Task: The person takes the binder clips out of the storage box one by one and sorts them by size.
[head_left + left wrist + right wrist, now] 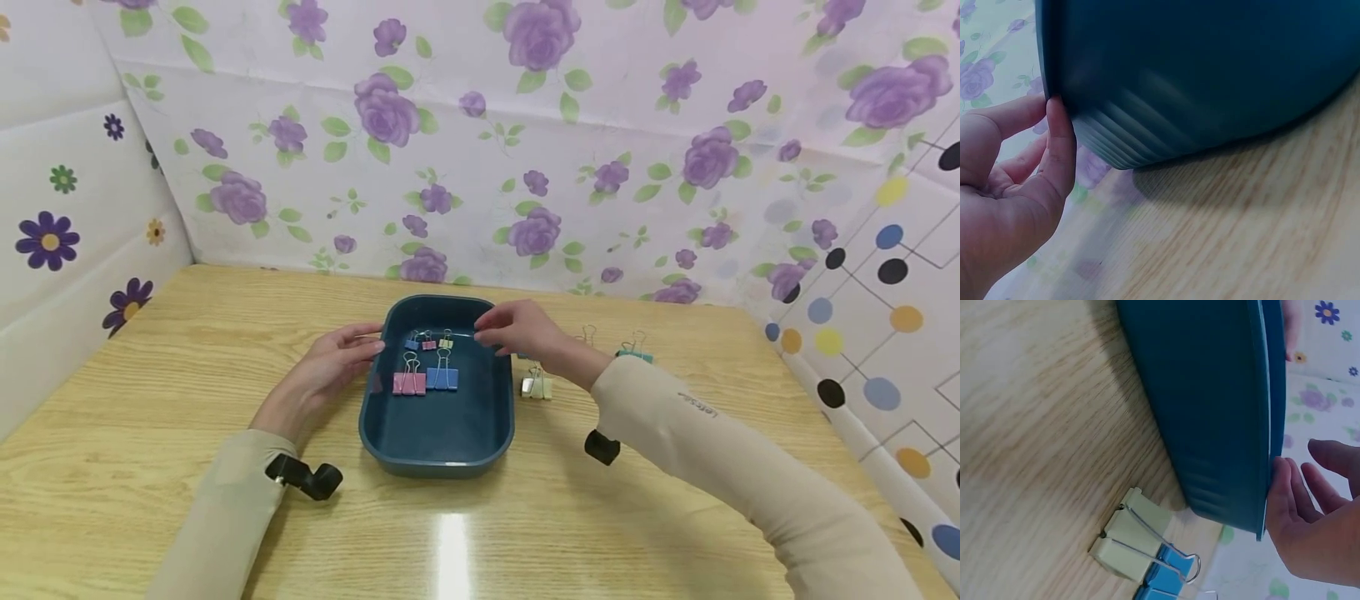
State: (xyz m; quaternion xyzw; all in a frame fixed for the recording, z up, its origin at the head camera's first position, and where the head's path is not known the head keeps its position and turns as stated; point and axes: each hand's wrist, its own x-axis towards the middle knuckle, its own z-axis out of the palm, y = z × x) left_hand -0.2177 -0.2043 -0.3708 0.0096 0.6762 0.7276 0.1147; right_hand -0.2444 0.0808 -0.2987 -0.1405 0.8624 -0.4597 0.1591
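A dark teal tray (pixel 437 433) lies on the table. My left hand (pixel 330 367) is at its left side, fingertips pinching the rim in the left wrist view. My right hand (pixel 521 332) is over the right rim, fingers touching it and thumb apart, holding nothing. Inside the tray stand a large pink binder clip (pixel 408 384), a large blue binder clip (pixel 442 380), and small blue (pixel 412 343), pink (pixel 428 345) and yellow (pixel 446 343) binder clips. Right of the tray are a cream binder clip (pixel 537 388) and a blue binder clip (pixel 1166 575), mostly hidden by my right hand in the head view.
A teal binder clip (pixel 635 356) stands farther right, near the right forearm. Wire handles (pixel 587 334) of another clip show behind that forearm. Flowered sheets (pixel 465 167) hang behind and beside the wooden table (pixel 135 467).
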